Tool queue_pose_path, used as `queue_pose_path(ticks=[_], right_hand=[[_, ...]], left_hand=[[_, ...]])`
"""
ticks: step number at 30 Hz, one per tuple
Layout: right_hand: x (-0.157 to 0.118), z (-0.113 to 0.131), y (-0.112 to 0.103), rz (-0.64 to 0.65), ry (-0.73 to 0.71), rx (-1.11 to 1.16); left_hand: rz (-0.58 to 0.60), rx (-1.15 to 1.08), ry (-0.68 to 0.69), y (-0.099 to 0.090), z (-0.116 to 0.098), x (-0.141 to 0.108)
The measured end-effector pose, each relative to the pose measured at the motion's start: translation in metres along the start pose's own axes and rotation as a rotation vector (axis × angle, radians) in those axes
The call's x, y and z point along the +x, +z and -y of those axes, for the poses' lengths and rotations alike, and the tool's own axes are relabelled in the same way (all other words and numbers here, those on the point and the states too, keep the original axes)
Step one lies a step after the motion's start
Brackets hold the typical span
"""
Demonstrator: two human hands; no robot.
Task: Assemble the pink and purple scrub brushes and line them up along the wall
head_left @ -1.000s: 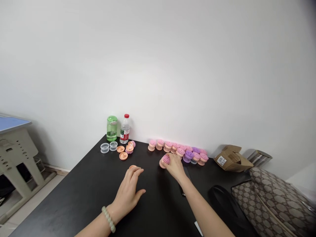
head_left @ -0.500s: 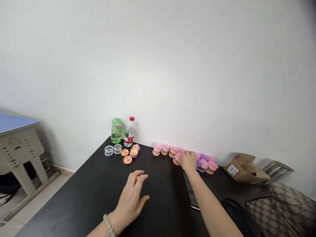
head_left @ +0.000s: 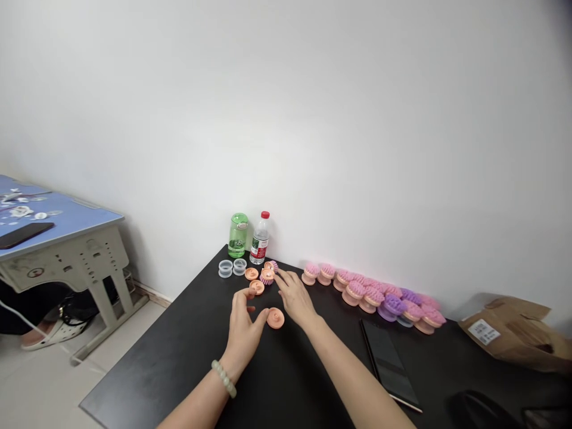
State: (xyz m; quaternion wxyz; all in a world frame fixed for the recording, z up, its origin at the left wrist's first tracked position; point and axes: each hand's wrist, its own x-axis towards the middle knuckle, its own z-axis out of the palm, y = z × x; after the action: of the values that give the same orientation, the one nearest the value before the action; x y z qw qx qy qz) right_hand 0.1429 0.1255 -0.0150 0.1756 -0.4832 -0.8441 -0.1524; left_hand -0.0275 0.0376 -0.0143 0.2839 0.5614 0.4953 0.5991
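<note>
My left hand (head_left: 245, 326), with a beaded bracelet, is curved with thumb and fingers apart. Its thumb tip lies at the edge of a round peach disc (head_left: 276, 319) on the black table; I cannot tell whether they touch. Just beyond its fingers is another peach disc (head_left: 256, 288). My right hand (head_left: 295, 298) stretches its fingers towards an overturned brush head with pink bristles (head_left: 267, 276), its fingertips close to or on it. A second overturned brush head (head_left: 271, 266) and a peach disc (head_left: 251, 273) are beside it. Two clear plastic rings (head_left: 226, 269) stand at the left.
Assembled pink and purple scrub brushes (head_left: 369, 298) line the wall side. A green bottle (head_left: 238, 235) and a red-capped water bottle (head_left: 260, 239) stand at the back corner. A phone (head_left: 391, 363) and a paper bag (head_left: 513, 333) are rightward. A blue desk (head_left: 84, 208) stands left.
My right hand has left the row of scrub brushes and moved left to the overturned brush heads. The near peach disc now shows clear of my left hand. The view has turned right-to-left.
</note>
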Motion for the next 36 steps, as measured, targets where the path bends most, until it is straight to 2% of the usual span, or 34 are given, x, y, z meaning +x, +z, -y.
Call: queue_pose_path(ticks=[5, 10, 14, 19, 22, 25, 30, 33, 36], right_hand=[[0.038, 0.011, 0.012, 0.075, -0.106, -0.016], [0.042, 0.012, 0.012, 0.153, -0.134, -0.060], [0.026, 0.014, 0.003, 0.235, -0.062, -0.106], [-0.001, 0.014, -0.016, 0.343, 0.097, -0.154], [-0.015, 0.014, -0.029, 0.382, 0.189, -0.174], [-0.027, 0.016, -0.040, 0.389, 0.252, -0.182], [-0.048, 0.021, -0.052, 0.381, 0.341, -0.160], [-0.062, 0.021, -0.058, 0.379, 0.391, -0.123], [-0.076, 0.017, -0.065, 0.368, 0.434, -0.065]], left_hand=[[-0.029, -0.016, -0.078, -0.001, 0.005, 0.004], [-0.012, -0.001, -0.081, 0.000, 0.008, 0.005], [-0.050, 0.092, -0.030, 0.001, 0.015, 0.007], [-0.096, 0.233, 0.014, -0.005, 0.022, 0.018], [-0.129, 0.348, 0.032, -0.014, 0.021, 0.041], [-0.154, 0.452, 0.014, -0.023, 0.024, 0.075], [-0.082, 0.546, -0.079, -0.032, 0.048, 0.121], [-0.014, 0.537, -0.129, -0.037, 0.061, 0.130], [0.025, 0.473, -0.192, -0.044, 0.065, 0.130]])
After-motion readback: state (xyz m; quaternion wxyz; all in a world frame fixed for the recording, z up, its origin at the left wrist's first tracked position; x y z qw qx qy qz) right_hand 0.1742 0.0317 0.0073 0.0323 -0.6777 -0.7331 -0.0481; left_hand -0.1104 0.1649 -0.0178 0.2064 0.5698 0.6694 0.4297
